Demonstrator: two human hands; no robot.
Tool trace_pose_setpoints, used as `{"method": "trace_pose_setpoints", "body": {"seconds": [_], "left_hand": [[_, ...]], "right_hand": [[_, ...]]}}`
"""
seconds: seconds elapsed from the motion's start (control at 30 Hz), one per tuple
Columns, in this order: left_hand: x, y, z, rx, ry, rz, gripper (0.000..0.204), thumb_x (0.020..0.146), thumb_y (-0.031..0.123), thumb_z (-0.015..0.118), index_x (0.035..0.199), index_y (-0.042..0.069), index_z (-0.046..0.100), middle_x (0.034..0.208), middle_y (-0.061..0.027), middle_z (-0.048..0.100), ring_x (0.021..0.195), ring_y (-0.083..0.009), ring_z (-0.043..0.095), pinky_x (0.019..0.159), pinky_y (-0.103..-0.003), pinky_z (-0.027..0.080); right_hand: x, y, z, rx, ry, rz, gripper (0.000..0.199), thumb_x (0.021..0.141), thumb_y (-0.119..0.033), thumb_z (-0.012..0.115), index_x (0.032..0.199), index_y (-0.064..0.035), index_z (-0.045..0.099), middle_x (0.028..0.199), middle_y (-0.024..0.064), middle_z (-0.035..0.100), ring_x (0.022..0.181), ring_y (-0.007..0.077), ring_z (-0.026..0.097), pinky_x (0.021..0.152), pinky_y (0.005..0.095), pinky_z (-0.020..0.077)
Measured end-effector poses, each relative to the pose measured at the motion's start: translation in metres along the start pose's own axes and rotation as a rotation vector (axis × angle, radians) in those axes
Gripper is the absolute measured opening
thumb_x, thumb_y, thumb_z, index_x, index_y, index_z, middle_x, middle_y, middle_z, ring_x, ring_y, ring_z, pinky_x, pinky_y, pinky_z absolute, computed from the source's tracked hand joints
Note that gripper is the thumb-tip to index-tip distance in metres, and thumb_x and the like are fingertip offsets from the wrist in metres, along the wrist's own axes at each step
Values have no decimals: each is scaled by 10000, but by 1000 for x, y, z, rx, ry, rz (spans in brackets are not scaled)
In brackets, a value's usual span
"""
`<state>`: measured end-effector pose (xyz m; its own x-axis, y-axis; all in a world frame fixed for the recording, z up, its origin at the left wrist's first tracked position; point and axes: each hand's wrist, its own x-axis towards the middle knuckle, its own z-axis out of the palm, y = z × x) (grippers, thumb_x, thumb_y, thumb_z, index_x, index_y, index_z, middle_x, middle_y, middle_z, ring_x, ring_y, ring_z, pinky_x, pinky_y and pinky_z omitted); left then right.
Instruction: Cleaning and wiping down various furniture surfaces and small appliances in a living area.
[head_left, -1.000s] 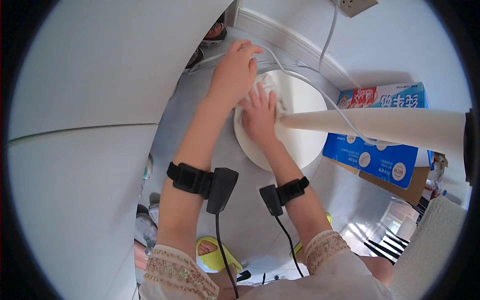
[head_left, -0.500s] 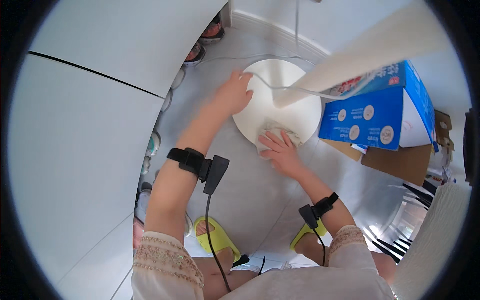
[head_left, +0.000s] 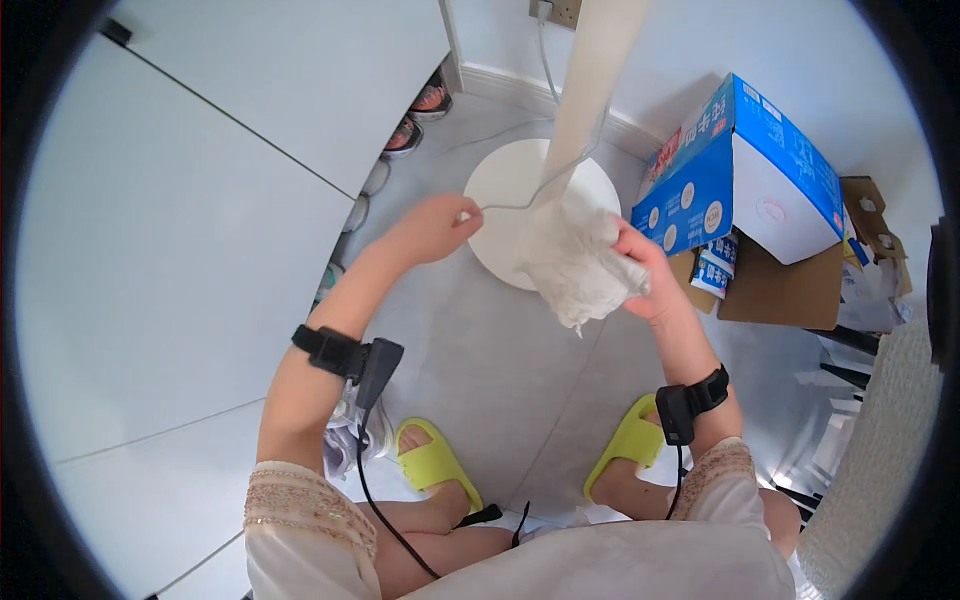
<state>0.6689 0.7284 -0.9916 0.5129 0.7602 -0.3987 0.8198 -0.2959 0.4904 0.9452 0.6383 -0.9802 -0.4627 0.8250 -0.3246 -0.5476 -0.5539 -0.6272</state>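
Note:
A round white base [head_left: 500, 248] with a thick white pole [head_left: 592, 90] stands on the floor in front of me. My left hand [head_left: 438, 230] is closed at the left edge of the base, pinching a thin pale cord [head_left: 515, 207] between thumb and fingers. The cord runs from there to the pole. In my right hand [head_left: 655, 282] is a crumpled off-white cloth [head_left: 583, 265], raised in front of the pole and hanging down from my fingers. It hides the pole's foot and the right front part of the base.
White cabinet doors [head_left: 200, 260] fill the left side, with several shoes [head_left: 402, 137] along their lower edge. An open blue and white carton [head_left: 785, 190] lies at the right, small packs [head_left: 712, 270] inside. A wall socket [head_left: 566, 10] holds a plug. Yellow-green slippers [head_left: 438, 462] are on my feet.
My right hand has lifted the cloth off the base and moved right. My left hand has left the base's rim and now pinches the cord. The view has shifted, and the pole looks more upright.

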Motion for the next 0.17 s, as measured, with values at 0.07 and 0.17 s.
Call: {"method": "trace_pose_setpoints", "body": {"seconds": [0.07, 0.17], "left_hand": [[-22, 22, -19, -606, 56, -31, 313, 893, 314, 540, 1096, 87, 614, 1187, -119, 575, 982, -265, 605, 870, -364, 466], [-54, 45, -40, -887, 97, 2, 357, 915, 343, 510, 1158, 92, 585, 1227, -112, 556, 1048, -255, 579, 892, -400, 453]], "right_hand": [[7, 2, 14, 427, -255, -76, 521, 844, -80, 391, 1363, -55, 352, 1291, 113, 489, 1153, 238, 511, 1016, 360, 379], [19, 14, 14, 648, -422, -44, 528, 870, -125, 434, 1384, -56, 337, 1320, 123, 471, 1201, 258, 478, 1034, 405, 356]]}}
